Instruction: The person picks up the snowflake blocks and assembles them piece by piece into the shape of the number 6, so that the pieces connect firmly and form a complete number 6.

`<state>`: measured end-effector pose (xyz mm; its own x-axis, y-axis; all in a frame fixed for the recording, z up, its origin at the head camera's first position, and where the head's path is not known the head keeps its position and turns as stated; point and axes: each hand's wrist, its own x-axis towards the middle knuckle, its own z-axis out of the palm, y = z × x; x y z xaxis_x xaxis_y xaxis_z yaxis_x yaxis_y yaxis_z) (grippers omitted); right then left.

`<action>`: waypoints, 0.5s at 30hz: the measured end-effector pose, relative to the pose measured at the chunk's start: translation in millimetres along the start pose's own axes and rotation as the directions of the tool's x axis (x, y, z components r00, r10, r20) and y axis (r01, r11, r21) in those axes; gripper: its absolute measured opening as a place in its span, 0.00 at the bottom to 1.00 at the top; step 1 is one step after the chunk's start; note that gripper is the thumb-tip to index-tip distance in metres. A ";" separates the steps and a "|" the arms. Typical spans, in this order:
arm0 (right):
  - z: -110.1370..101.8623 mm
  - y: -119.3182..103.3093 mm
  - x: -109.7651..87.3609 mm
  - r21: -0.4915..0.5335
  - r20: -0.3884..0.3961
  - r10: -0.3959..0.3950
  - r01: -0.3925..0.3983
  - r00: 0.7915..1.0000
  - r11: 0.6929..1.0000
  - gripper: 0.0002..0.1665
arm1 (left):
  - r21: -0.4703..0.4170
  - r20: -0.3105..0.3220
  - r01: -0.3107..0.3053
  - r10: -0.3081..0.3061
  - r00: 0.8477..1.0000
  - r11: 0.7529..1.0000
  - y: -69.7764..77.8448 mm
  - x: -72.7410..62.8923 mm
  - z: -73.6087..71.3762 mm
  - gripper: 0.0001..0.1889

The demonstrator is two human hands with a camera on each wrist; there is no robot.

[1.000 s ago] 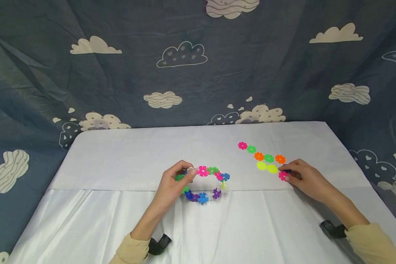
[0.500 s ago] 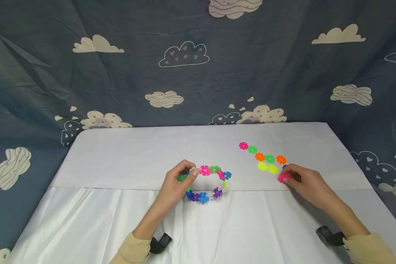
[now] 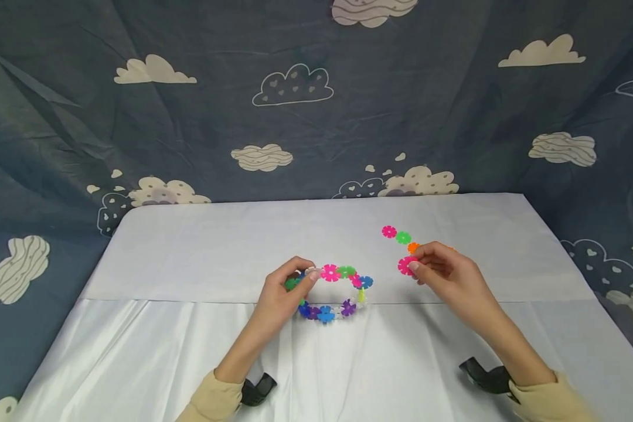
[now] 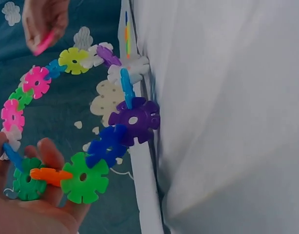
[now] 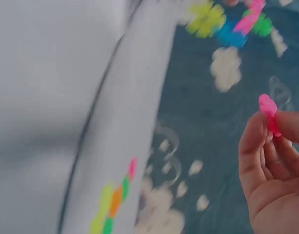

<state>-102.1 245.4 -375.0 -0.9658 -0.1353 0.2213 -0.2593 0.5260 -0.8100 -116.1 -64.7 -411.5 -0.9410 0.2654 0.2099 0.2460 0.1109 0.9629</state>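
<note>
My left hand (image 3: pixel 285 296) grips one side of a ring of linked flower-shaped plastic discs (image 3: pixel 325 315), held over the white table. The ring mixes purple, blue, green, pink, yellow, orange and white pieces; in the left wrist view a purple disc (image 4: pixel 135 120) and a green disc (image 4: pixel 84 178) show their notched petals. Between thumb and fingertips my right hand (image 3: pixel 456 281) pinches a single pink flower disc (image 3: pixel 407 265), raised to the right of the ring. Seen edge-on in the right wrist view, that pink disc (image 5: pixel 269 114) stands clear of the ring.
Behind my right hand, loose flower discs lie on the table (image 3: pixel 216 252); a pink one (image 3: pixel 389 232), a green one (image 3: pixel 403 238) and part of an orange one (image 3: pixel 413 248) show, others are hidden by the hand. A dark cloud-patterned cloth (image 3: pixel 190 129) hangs behind the table.
My right hand has picked the pink disc up from the right end of the loose discs and carried it left toward the ring. The left hand and ring have hardly moved.
</note>
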 end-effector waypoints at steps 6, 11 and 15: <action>23.6 -33.3 3.3 0.168 0.122 0.022 -0.042 0.992 0.985 0.11 | -0.077 0.006 -0.002 0.002 1.000 0.997 1.9 -0.4 4.2 0.06; 44.9 -52.2 7.1 0.181 0.126 0.029 -0.051 0.992 0.982 0.13 | -0.060 -0.012 -0.031 0.031 0.999 0.998 4.3 -2.3 6.8 0.06; 57.0 -60.8 10.8 0.189 0.093 -0.010 -0.008 0.996 0.982 0.14 | -0.024 -0.035 -0.089 0.088 0.996 0.996 6.4 -3.8 10.0 0.05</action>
<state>-97.2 164.1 -354.3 -0.9596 -0.2177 0.1780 -0.2483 0.3588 -0.8998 -108.6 -55.4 -407.9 -0.9232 0.2409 0.2994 0.3229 0.0639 0.9443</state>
